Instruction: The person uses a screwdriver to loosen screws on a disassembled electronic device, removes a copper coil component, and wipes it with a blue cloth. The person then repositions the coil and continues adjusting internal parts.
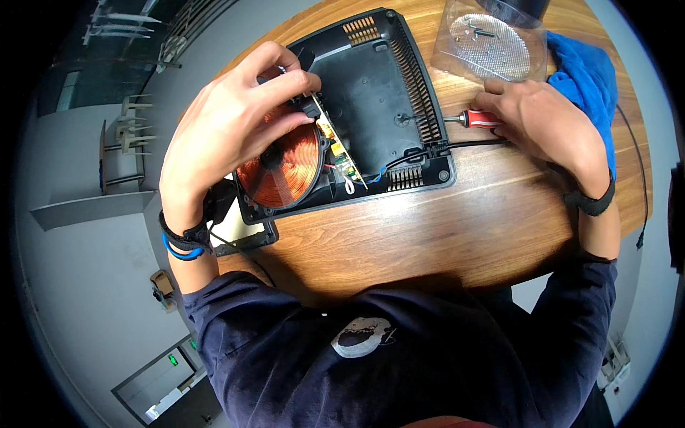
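My left hand (232, 107) pinches the upper edge of a circuit board (338, 148), which stands tilted on its side in a black plastic appliance housing (371, 85). Beneath that hand, a round copper coil (289, 171) fills the left part of the housing. My right hand (539, 118) has its fingers closed on the red-and-white handle of a screwdriver (479, 119) at the housing's right side. The screwdriver's shaft points left toward the vented edge. Blue wires (378, 175) run from the board's lower end. My left fingertips are partly hidden behind the board.
A clear plastic container (444, 57) with several small screws (486, 32) stands at the far right of the wooden table (399, 239). Beside it lies a blue cloth (589, 68). A black power cord (471, 143) leaves the housing. A flat dark-edged panel (250, 239) lies near left.
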Motion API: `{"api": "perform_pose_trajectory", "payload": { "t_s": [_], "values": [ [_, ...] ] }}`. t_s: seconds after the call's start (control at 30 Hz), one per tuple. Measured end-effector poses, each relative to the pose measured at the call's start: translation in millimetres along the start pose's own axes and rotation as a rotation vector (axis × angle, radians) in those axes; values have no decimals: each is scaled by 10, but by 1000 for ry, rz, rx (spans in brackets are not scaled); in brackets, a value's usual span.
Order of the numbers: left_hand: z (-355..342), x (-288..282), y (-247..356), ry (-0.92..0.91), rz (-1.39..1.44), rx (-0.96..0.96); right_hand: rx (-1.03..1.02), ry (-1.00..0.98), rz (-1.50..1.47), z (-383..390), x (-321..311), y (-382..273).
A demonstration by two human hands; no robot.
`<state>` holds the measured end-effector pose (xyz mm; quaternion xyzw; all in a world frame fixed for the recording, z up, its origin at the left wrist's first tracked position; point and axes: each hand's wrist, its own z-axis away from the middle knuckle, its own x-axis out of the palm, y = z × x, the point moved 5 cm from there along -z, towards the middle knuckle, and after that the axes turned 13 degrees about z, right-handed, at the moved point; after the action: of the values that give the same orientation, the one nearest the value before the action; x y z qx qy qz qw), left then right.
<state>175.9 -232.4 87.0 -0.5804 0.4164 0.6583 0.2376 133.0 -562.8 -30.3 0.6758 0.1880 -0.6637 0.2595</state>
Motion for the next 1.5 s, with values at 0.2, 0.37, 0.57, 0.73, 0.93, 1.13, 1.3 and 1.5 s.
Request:
{"api": "perform_pose_trajectory", "payload": {
  "t_s": [0.2, 0.37, 0.57, 0.73, 0.93, 1.13, 1.3, 1.5],
  "values": [
    [2, 13, -14, 3, 13, -8, -32, -51, 17, -17, 61, 42],
    [-5, 32, -51, -1, 38, 23, -16, 14, -8, 3, 45, 27],
    [-60, 210, -84, 64, 69, 32, -14, -7, -43, -24, -12, 6],
    [-99, 318, -199, 70, 72, 23, -32, -8, -62, -16, 1, 28],
    [-107, 145, -138, -1, 108, -22, -1, -88, -89, -5, -20, 22],
    [10, 78, -107, 62, 129, -12, -10, 33, -25, 10, -36, -20],
    [23, 57, -127, 44, 140, -55, -29, 1, 38, 28, 145, 80],
    [9, 61, -122, 54, 161, -55, -15, 60, 26, 23, 39, 9]
  ]
}}
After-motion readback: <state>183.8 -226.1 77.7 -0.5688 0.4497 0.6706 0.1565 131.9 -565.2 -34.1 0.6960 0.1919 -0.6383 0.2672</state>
